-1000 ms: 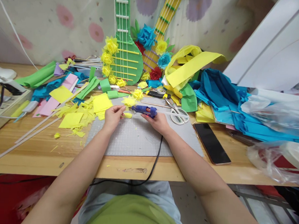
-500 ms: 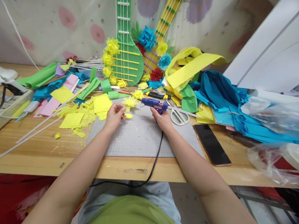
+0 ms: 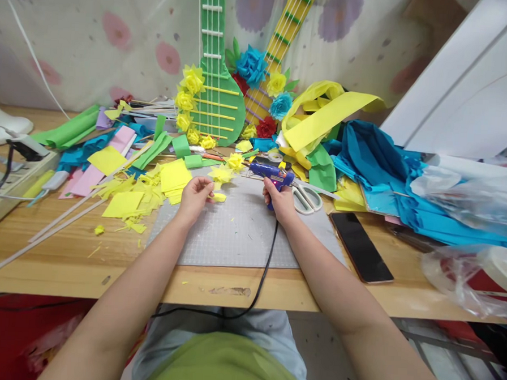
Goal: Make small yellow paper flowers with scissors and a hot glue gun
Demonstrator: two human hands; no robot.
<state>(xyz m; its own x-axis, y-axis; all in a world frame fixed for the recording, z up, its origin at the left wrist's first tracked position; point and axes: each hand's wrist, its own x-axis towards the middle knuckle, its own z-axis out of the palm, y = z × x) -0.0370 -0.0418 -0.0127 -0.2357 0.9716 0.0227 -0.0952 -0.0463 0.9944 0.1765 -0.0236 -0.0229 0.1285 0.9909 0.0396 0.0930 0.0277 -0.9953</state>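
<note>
My right hand (image 3: 279, 198) is closed round the handle of a blue hot glue gun (image 3: 271, 173), whose nozzle points left. A black cord (image 3: 266, 270) runs from its handle down over the table edge. My left hand (image 3: 197, 197) pinches a small piece of yellow paper (image 3: 218, 198) over the left part of the grey cutting mat (image 3: 234, 240). Just beyond that hand lie yellow paper flowers (image 3: 221, 175). A stack of yellow paper squares (image 3: 174, 177) is left of it. White-handled scissors (image 3: 307, 198) lie beside the glue gun.
A green paper guitar (image 3: 219, 106) with yellow flowers and a yellow guitar (image 3: 282, 33) lean at the back. Blue crepe paper (image 3: 374, 156) and a phone (image 3: 361, 246) lie on the right. Long white sticks (image 3: 60, 225) and a power strip (image 3: 20, 183) are at the left.
My right hand has moved the glue gun slightly right, farther from my left hand. The left hand keeps its pinch on the yellow paper. The whole view has shifted slightly.
</note>
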